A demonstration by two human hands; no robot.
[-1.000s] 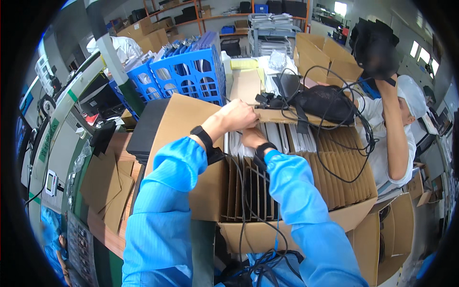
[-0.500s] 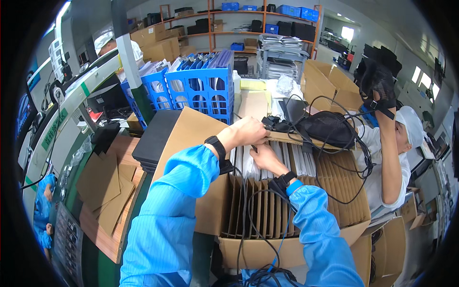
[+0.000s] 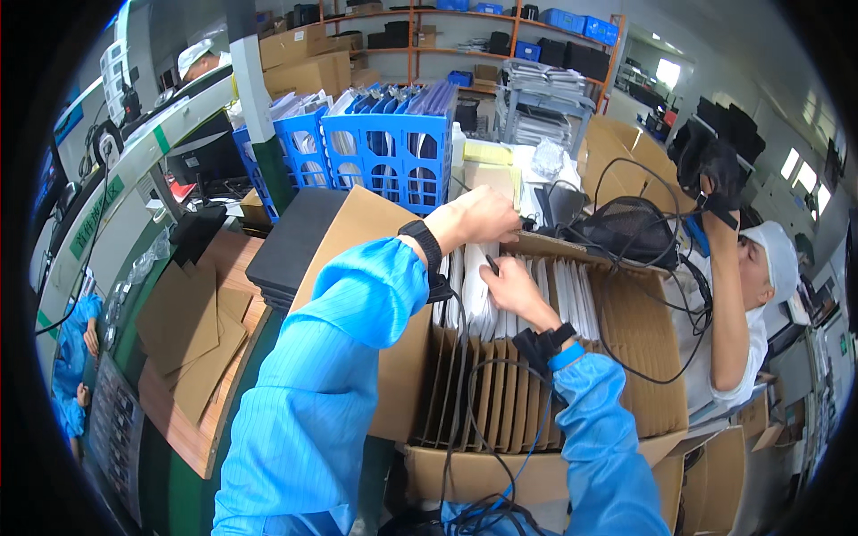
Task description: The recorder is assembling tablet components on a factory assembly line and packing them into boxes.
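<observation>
A large open cardboard box (image 3: 536,469) sits in front of me, with cardboard dividers (image 3: 639,348) standing in rows. White flat packets (image 3: 476,290) stand upright in its far half. My left hand (image 3: 481,216) is over the far edge, fingers curled downward; what they hold, if anything, is hidden. Just nearer, above the packets, my right hand (image 3: 518,293) is closed round a short dark stick-like piece (image 3: 492,264), its kind unclear. Dark straps circle both wrists, and black cables (image 3: 460,357) hang across the box from them.
Stacked black pads (image 3: 290,250) lie left of the box flap. Blue file racks (image 3: 389,161) full of folders stand behind. Cardboard sheets (image 3: 183,317) rest on a wooden board at left. A black mesh pouch with cables (image 3: 626,228) sits at the far right, beside a co-worker's raised arm (image 3: 733,304).
My right hand has moved a little right and away from my left hand, still with the dark piece. My view has shifted slightly. The co-worker's arm stays raised.
</observation>
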